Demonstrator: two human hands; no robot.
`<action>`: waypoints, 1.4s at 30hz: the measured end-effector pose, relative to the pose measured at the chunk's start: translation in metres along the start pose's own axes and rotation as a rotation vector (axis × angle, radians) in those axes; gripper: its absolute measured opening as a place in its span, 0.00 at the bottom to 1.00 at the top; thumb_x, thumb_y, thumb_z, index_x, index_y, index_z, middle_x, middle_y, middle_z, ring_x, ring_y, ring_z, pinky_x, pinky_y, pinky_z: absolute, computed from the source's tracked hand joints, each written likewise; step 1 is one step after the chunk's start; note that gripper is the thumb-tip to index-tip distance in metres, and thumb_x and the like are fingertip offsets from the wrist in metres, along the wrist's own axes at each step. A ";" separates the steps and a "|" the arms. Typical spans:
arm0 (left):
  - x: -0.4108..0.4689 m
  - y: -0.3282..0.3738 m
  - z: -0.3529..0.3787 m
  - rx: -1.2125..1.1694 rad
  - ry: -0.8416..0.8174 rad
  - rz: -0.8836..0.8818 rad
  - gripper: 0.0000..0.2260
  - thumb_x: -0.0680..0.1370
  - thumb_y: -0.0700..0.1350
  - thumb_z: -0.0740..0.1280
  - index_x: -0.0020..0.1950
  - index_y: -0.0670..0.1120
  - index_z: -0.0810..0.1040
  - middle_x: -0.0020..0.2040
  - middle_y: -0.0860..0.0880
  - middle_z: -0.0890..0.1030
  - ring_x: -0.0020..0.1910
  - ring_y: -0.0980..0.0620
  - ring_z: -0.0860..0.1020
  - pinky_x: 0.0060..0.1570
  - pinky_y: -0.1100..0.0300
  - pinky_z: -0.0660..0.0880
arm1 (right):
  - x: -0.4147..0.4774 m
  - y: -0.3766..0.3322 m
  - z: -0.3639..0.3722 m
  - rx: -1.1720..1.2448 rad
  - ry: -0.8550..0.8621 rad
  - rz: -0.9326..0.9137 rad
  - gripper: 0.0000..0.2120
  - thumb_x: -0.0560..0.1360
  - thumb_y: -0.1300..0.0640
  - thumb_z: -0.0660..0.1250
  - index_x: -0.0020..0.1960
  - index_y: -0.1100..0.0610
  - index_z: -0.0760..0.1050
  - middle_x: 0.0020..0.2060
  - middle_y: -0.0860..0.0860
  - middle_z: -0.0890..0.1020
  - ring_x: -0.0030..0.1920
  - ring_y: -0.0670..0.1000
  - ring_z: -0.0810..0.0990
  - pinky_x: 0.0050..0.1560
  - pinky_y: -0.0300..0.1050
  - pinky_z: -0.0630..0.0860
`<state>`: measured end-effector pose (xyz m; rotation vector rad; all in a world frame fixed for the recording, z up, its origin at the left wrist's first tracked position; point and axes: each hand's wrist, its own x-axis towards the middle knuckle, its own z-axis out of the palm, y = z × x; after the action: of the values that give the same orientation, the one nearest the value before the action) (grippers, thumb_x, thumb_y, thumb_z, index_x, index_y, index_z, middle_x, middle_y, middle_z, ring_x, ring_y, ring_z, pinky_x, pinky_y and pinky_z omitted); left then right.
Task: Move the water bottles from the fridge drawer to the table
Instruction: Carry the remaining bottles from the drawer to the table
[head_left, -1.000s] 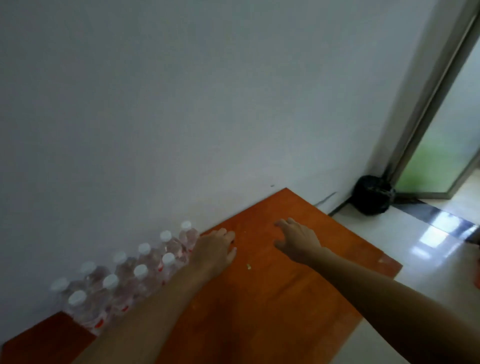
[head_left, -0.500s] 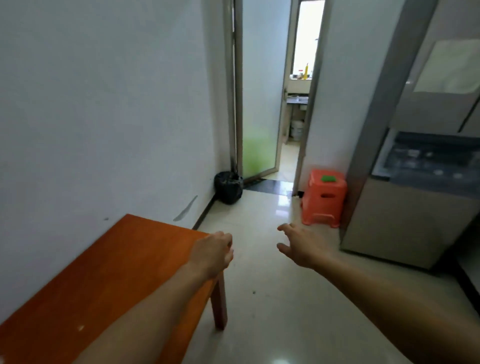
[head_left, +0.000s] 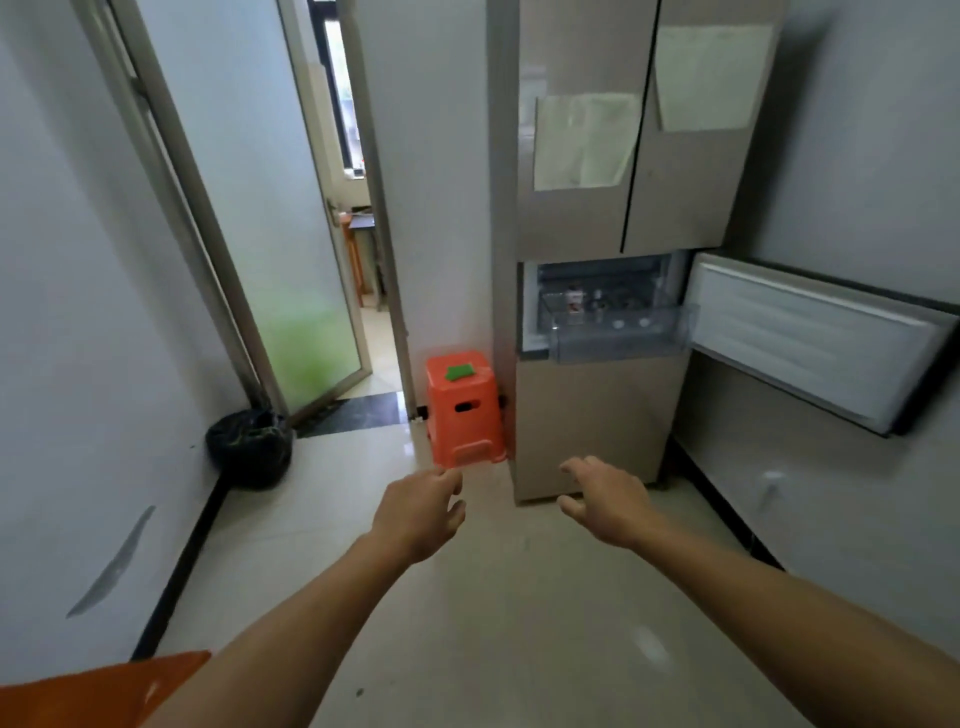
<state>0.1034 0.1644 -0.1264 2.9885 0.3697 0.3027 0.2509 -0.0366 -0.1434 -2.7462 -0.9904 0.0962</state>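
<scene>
Table (head_left: 104, 686): an orange corner at the lower left edge, under the left forearm; nothing on the part that shows.
Bin bag (head_left: 249, 452): black, on the floor against the left wall, beside the frosted glass door (head_left: 291, 291).
Stool (head_left: 465, 415): orange plastic, just beside the fridge's left flank.
Left hand (head_left: 421, 512): out in front, fingers loosely curled, holding nothing.
Right hand (head_left: 605, 501): out in front, fingers spread and relaxed, empty.
Fridge (head_left: 587, 426): straight ahead, upper doors closed, middle compartment open.
Fridge drawer (head_left: 618, 332): clear plastic, pulled out past the fridge face.
Water bottles (head_left: 574, 302): in the drawer – one red-labelled body and a few white caps show. Too blurred to count.
Compartment door (head_left: 815, 338): swung open to the right, its white liner facing the room.
Risk: I'd say the door's near edge juts into the approach on the right; an elbow or shoulder could clip it on the reach. The drawer's front lip may catch a bottle lifted at a tilt. Chilled bottles may be slick – taking several at once invites a drop.
Room: the tiled floor between table and fridge looks open. The lane narrows at the fridge, with the stool on the left and the open door on the right.
</scene>
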 end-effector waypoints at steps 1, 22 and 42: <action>0.025 0.001 0.007 -0.008 0.004 0.033 0.10 0.77 0.53 0.62 0.54 0.50 0.75 0.52 0.52 0.79 0.47 0.50 0.78 0.44 0.59 0.72 | 0.015 0.013 -0.001 0.003 0.005 0.022 0.23 0.76 0.43 0.63 0.69 0.48 0.67 0.61 0.50 0.76 0.58 0.53 0.77 0.53 0.48 0.74; 0.455 0.093 0.104 -0.004 -0.108 0.425 0.08 0.77 0.51 0.60 0.50 0.48 0.72 0.51 0.48 0.76 0.48 0.45 0.77 0.43 0.53 0.73 | 0.280 0.271 -0.043 0.160 0.087 0.402 0.23 0.75 0.43 0.64 0.67 0.48 0.68 0.57 0.49 0.78 0.53 0.51 0.78 0.50 0.47 0.76; 0.740 0.119 0.195 -0.069 -0.153 0.138 0.09 0.78 0.51 0.62 0.55 0.49 0.73 0.54 0.48 0.77 0.50 0.48 0.77 0.49 0.53 0.75 | 0.605 0.435 -0.087 0.146 -0.013 0.228 0.20 0.76 0.44 0.64 0.64 0.53 0.73 0.56 0.53 0.81 0.54 0.54 0.79 0.51 0.48 0.77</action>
<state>0.8751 0.2190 -0.1646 2.9495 0.1344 0.0953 0.9992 0.0073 -0.1498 -2.7142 -0.6418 0.2143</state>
